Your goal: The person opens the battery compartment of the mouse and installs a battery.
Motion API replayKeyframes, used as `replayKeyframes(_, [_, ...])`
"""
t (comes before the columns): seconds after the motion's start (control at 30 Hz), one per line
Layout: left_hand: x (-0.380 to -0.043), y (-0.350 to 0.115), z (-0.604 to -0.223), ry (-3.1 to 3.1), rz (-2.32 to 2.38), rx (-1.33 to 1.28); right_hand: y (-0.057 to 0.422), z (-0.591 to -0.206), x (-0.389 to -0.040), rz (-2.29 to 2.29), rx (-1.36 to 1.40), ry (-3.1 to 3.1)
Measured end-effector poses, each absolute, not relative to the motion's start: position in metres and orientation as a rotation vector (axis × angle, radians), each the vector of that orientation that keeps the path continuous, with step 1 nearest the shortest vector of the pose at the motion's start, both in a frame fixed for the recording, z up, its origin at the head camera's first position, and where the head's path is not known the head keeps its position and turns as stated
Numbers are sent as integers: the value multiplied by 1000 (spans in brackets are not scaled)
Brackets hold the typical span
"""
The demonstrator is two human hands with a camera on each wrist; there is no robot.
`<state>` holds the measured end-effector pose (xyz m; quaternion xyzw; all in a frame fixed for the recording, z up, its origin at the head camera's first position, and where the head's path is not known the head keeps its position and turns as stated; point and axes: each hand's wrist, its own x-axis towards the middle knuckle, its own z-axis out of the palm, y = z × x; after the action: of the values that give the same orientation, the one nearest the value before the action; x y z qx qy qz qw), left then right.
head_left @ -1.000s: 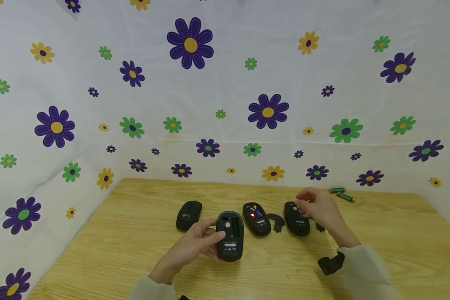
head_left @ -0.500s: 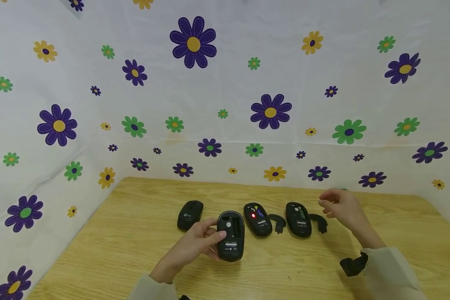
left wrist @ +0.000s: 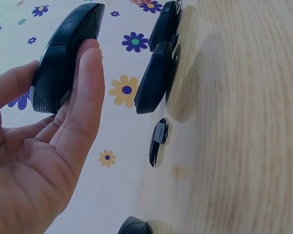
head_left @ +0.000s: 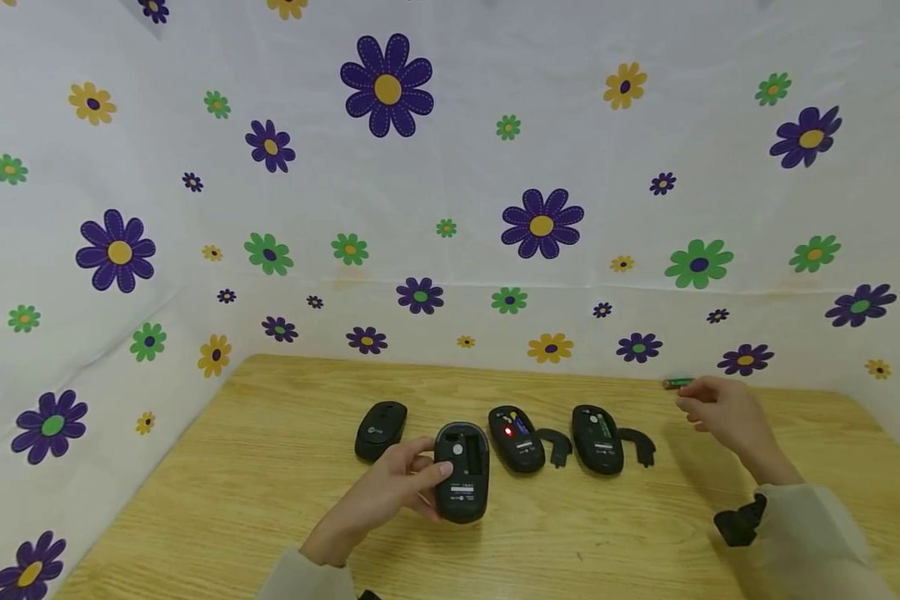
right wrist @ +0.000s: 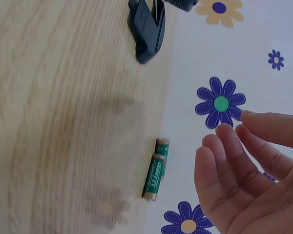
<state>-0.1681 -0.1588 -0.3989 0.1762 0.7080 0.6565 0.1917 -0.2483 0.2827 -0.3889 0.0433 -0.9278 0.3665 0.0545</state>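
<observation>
My left hand (head_left: 393, 483) grips a black computer mouse (head_left: 463, 498) between thumb and fingers. Its underside faces up, and its uncovered battery slot shows no battery. My right hand (head_left: 731, 421) is at the back right with fingers loosely bent and nothing between them. Two green batteries (right wrist: 155, 178) lie close together on the table near that hand in the right wrist view. In the head view one battery (head_left: 677, 384) shows just left of the fingertips, and the hand hides the other.
Two upturned mice lie mid-table: one (head_left: 523, 457) with a red light, one (head_left: 600, 458) with a green battery inside. Each has a curved black cover (head_left: 558, 446) to its right. A right-side-up mouse (head_left: 381, 429) lies at left. A flowered cloth (head_left: 450, 267) hangs behind.
My right hand has left the right-hand upturned mouse and moved right to beside the batteries, uncovering that mouse and its cover. My left hand keeps hold of its mouse, nearly unmoved.
</observation>
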Motion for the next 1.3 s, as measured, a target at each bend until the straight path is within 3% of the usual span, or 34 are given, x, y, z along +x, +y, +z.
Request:
replayKeyframes(0.67, [-168,-155,-398,1990,1834,489,324,-372,-262,854,68,-2891])
replayKeyframes(1.3, [-167,-156,-395,2006,1816,434,337,-402,-282,791,150,-3040])
